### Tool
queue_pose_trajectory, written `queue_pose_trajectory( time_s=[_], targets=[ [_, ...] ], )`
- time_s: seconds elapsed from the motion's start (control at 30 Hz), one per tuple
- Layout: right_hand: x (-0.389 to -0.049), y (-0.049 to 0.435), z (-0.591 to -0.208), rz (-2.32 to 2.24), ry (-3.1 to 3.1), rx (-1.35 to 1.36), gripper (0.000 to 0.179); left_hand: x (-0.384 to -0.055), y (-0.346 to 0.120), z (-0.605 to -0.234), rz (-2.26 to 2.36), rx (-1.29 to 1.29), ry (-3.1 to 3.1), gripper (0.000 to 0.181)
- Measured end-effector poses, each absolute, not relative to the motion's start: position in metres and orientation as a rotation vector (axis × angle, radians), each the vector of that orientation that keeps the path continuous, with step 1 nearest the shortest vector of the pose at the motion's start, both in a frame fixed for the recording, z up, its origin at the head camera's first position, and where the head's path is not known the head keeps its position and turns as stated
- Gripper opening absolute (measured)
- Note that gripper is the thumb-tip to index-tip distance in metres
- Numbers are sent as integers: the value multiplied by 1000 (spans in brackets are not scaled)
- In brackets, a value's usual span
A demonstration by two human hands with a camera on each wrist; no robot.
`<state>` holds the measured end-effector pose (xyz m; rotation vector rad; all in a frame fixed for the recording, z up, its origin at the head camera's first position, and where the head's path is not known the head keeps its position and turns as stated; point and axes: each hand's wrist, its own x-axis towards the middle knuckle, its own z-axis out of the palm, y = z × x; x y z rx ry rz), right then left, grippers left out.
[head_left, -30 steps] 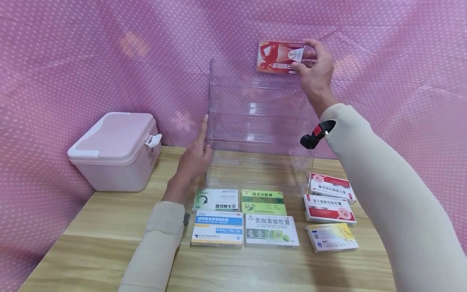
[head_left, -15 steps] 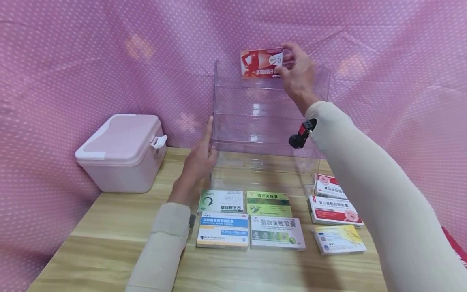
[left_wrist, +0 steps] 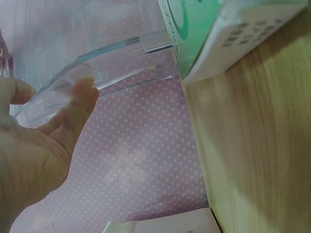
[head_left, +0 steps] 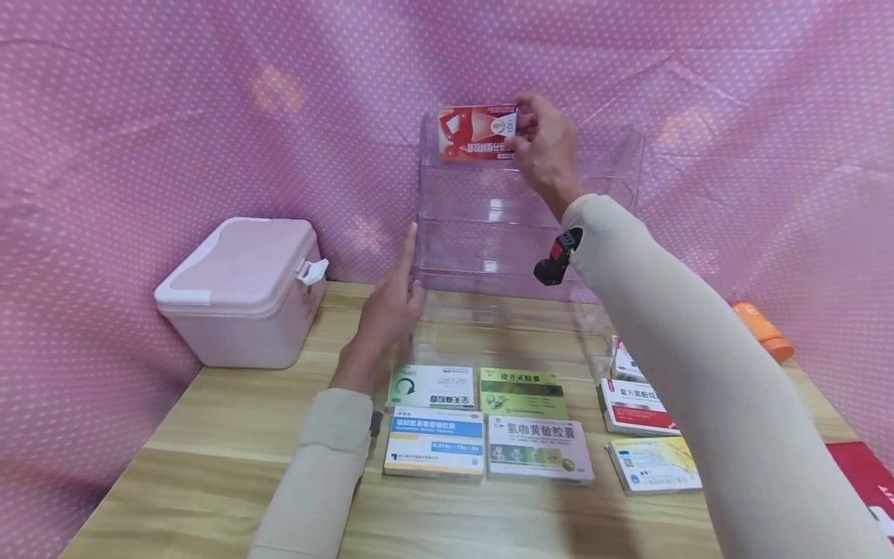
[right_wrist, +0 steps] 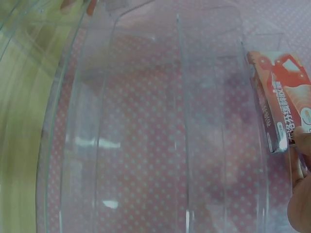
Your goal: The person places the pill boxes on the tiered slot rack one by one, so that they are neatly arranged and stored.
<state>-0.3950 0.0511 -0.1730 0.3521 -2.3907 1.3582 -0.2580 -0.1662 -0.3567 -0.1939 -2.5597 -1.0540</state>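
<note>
My right hand [head_left: 550, 151] pinches the right end of a red-and-white medicine box [head_left: 473, 133]. That box is at the top tier of a clear stepped display rack [head_left: 457, 247], near its left side. In the right wrist view, the red box [right_wrist: 284, 92] overlaps the rack's uppermost ledge, its printed face and one narrow side showing. My left hand [head_left: 391, 308] holds the rack's left side panel, index finger stretched up along it. From the left wrist, the left hand [left_wrist: 36, 150] has the panel's edge between thumb and fingers.
Before the rack lie a white-green box [head_left: 433, 387], a green box [head_left: 524, 394], a blue-and-white box [head_left: 434, 442] and a white box [head_left: 539, 450]. More boxes, including a yellow-white one [head_left: 653, 464], lie right. A pink lidded case [head_left: 240, 295] stands left; an orange object [head_left: 763, 330] lies far right.
My right hand has brought the red box leftward and slightly down to the rack's top tier. The left hand keeps its hold on the side panel. The head view has shifted a little.
</note>
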Motion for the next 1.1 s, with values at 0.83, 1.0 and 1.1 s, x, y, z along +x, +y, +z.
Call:
queue_pose_trajectory(
  time_s=[0.83, 1.0, 1.1],
  targets=[
    [-394, 39, -183, 1269, -2415, 344, 56, -258, -164, -357, -1008, -185, -2558, 89],
    [-394, 40, -184, 1171, -2432, 405, 57, -259, -164, -357, -1006, -182, -2557, 91],
    [-395, 42, -187, 964, -2457, 483, 58, -260, -165, -358, -1010, -181, -2559, 91]
  ],
)
